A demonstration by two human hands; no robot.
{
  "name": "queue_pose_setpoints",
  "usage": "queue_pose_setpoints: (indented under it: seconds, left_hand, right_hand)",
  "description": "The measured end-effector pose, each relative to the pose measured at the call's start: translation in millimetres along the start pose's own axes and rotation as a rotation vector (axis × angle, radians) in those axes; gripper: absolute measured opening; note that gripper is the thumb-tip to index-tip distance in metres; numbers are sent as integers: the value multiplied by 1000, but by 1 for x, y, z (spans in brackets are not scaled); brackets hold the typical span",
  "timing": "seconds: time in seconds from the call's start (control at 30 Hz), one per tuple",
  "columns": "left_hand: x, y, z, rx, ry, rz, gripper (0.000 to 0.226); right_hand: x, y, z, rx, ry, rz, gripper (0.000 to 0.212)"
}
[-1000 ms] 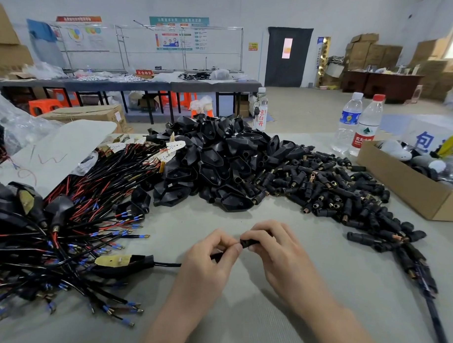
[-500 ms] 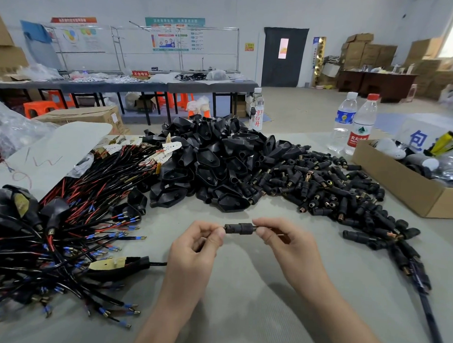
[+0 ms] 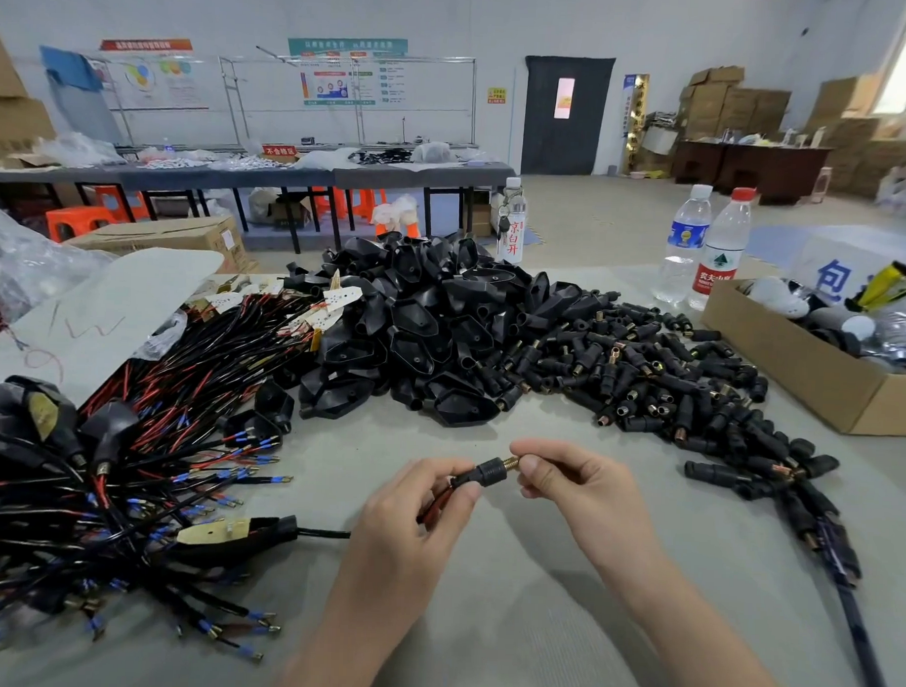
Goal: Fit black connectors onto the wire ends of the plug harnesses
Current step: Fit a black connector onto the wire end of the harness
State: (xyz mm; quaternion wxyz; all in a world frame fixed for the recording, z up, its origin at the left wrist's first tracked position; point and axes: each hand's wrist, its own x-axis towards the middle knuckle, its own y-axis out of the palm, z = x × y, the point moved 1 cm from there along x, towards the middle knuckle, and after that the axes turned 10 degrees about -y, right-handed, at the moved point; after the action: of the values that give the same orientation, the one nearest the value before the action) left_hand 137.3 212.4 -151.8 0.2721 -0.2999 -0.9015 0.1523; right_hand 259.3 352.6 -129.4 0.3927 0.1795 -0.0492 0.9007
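Head view: left hand (image 3: 414,516) pinches wire (image 3: 437,502) at connector (image 3: 482,473) rear, right hand (image 3: 584,492) pinches brass tip (image 3: 511,462), above counter (image 3: 482,627). Connector light, rigid, smooth (likely slippery): grip ribbed body. Wire limp: hold near end. Beyond: connector pile (image 3: 670,392).

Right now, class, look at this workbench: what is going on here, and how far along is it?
A person is fitting a black connector onto a red wire above the table. The left hand pinches the connector's tail, where the wire enters; the right hand pinches its brass tip. Behind, loose connectors lie heaped, and a bundle of harnesses waits at the left.
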Motion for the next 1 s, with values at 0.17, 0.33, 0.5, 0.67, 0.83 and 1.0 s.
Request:
queue_pose_setpoints:
  seconds: [0.17, 0.33, 0.5, 0.67, 0.83, 1.0]
  left_hand:
    - [2, -2, 4, 61, -8, -20, 15]
    - [1, -6, 6, 128, -23, -17, 20]
    - [-2, -5, 0, 196, -15, -15, 26]
    - [-3, -3, -2, 216, -2, -37, 16]
    - [-3, -7, 1, 231, 15, -35, 18]
    - [-2, -9, 6, 188, 15, -34, 5]
  right_hand:
    - [3, -7, -1, 24, 5, -52, 26]
    - [7, -17, -3, 122, 22, -132, 22]
    - [10, -11, -8, 517, 99, -212, 30]
    - [-3, 17, -13, 633, 265, -63, 38]
    - [-3, 16, -15, 588, 221, -92, 25]
    - [-1, 12, -19, 645, 248, -140, 24]
